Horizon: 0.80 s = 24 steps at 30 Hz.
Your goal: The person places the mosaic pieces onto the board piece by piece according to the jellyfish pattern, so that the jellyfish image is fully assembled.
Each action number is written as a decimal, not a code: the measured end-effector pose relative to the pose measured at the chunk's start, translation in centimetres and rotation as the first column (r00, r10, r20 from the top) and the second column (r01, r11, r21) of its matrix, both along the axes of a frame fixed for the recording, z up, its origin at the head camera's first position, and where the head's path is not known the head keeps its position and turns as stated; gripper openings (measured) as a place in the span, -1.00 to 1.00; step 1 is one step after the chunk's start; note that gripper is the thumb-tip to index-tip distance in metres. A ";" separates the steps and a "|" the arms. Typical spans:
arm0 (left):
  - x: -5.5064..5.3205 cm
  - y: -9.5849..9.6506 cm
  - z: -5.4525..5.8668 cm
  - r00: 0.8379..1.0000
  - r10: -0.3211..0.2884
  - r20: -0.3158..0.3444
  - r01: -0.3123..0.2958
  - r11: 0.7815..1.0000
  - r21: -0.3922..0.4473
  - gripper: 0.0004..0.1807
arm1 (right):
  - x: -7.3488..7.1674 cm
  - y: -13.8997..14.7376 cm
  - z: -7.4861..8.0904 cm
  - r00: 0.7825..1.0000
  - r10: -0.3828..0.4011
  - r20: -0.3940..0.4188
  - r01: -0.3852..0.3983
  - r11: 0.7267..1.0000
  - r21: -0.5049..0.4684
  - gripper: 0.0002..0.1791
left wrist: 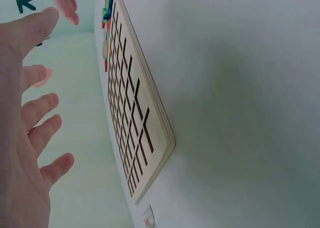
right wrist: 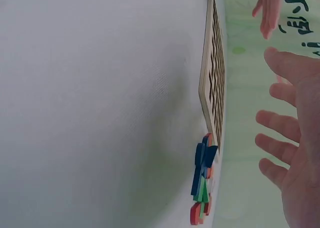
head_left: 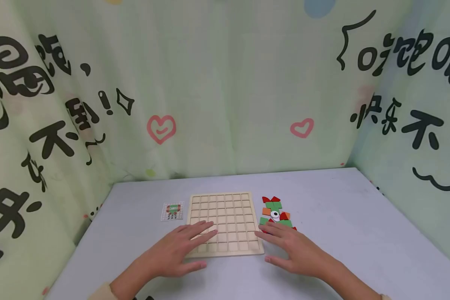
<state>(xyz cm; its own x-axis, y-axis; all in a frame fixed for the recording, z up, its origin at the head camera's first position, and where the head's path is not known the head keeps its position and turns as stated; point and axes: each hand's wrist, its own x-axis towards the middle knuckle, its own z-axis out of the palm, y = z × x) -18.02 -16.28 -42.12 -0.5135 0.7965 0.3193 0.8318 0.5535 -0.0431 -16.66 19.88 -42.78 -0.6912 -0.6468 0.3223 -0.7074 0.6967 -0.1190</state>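
A square wooden grid board (head_left: 228, 216) lies on the table, its shallow square cells bare. My left hand (head_left: 174, 252) hovers over the board's near left corner, fingers spread and holding nothing. On the other side, my right hand (head_left: 294, 250) is held above the table by the near right corner, also spread and without anything in it. Just beyond its fingers is a cluster of coloured pieces (head_left: 275, 206), red, green and orange, with a white eye piece (head_left: 275, 215) among them. In the right wrist view, dark blue pieces (right wrist: 200, 158) show beside the board; from the head, the right hand hides them.
A small card (head_left: 172, 211) printed with a red and green figure on a grid lies left of the board. The white table (head_left: 322, 196) is enclosed by pale green curtains (head_left: 228, 83) with black lettering and pink hearts.
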 end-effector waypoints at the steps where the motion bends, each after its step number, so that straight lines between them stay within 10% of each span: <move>1: 0.0 -0.1 -0.1 1.000 0.007 -0.002 -0.007 1.000 0.002 -0.15 | 0.0 0.1 -0.1 1.000 -0.005 0.005 0.005 1.000 -0.003 -0.38; 24: 0.0 -1.9 -0.8 0.972 0.153 0.179 -0.164 0.985 0.050 -0.14 | -1.2 2.0 -0.8 0.974 -0.196 0.112 0.203 0.978 -0.057 -0.43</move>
<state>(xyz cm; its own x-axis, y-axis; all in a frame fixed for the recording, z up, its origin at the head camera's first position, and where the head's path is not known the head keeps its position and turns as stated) -17.97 -18.17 -42.87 -0.6833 0.6817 0.2615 0.7251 0.6755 0.1337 -17.81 21.84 -43.57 -0.8364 -0.4717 0.2791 -0.5361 0.8100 -0.2376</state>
